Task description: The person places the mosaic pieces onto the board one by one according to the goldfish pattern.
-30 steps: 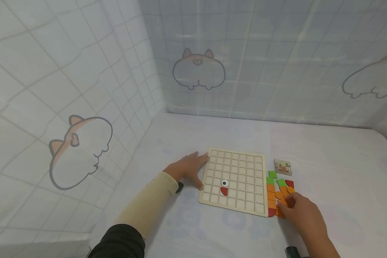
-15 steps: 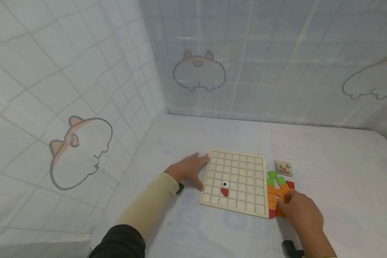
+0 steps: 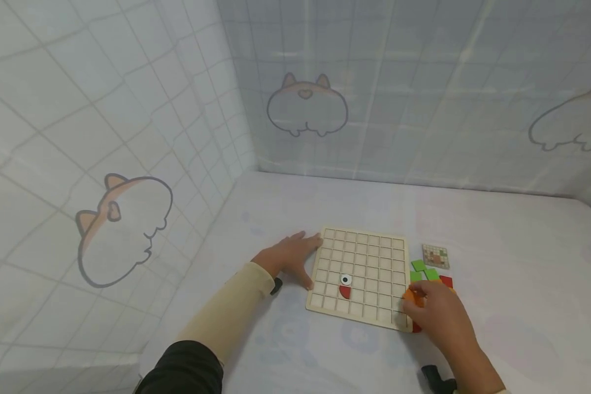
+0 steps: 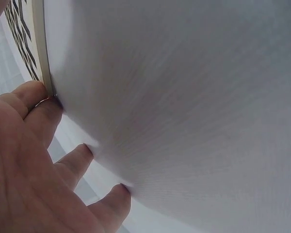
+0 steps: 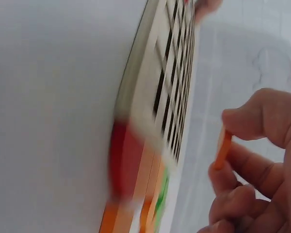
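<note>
My right hand (image 3: pixel 440 314) pinched an orange piece (image 5: pixel 223 149), partly hiding the loose tiles (image 3: pixel 431 274); my left hand (image 3: pixel 289 260), fingers spread, touched the board (image 3: pixel 370 273), cropped in both wrist views.

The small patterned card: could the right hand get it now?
Probably yes: only flat tiles show between the right hand and the card, though that hand pinches an orange piece.
</note>
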`<state>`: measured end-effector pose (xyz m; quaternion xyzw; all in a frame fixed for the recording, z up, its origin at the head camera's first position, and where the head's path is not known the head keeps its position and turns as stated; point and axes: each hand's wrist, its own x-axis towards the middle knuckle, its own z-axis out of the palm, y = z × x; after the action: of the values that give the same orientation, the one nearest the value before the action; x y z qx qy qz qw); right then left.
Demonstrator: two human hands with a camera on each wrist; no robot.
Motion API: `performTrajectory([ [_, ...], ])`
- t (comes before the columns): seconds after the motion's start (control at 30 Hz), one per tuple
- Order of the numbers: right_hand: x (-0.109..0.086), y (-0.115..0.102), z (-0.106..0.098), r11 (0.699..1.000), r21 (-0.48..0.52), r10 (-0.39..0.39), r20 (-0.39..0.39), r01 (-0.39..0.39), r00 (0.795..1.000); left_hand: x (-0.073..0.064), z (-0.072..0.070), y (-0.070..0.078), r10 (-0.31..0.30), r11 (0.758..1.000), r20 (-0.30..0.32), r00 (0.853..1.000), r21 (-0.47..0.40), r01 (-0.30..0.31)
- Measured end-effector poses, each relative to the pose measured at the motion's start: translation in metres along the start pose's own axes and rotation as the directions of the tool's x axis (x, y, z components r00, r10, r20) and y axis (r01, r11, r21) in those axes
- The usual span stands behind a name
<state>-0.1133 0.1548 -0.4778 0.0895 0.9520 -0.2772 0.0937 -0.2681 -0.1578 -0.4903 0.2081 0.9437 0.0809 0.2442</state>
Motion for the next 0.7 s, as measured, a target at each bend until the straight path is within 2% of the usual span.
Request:
performTrajectory([
  [0.2,0.008,-0.031,0.024,0.987,0.025,-0.161,-0.004,0.161,0.987,-0.003,-0.002,0.001,0.005,1.0,0.006,1.0,-0.006,-0.005],
  [0.4,0.019,-0.044,0.041,0.962,0.013,-0.273,0.015,0.273,0.962,0.005,-0.005,0.007,0.046,0.999,0.007,0.999,0.023,-0.046],
  [0.53,0.024,-0.05,0.048,0.951,-0.022,-0.307,0.039,0.308,0.951,0.006,-0.005,0.009,0.052,0.998,0.01,0.999,0.035,-0.052],
  [0.7,0.026,-0.062,0.055,0.952,-0.024,-0.303,0.087,0.306,0.949,-0.003,-0.002,0.002,-0.006,0.999,0.007,1.0,0.032,0.006],
])
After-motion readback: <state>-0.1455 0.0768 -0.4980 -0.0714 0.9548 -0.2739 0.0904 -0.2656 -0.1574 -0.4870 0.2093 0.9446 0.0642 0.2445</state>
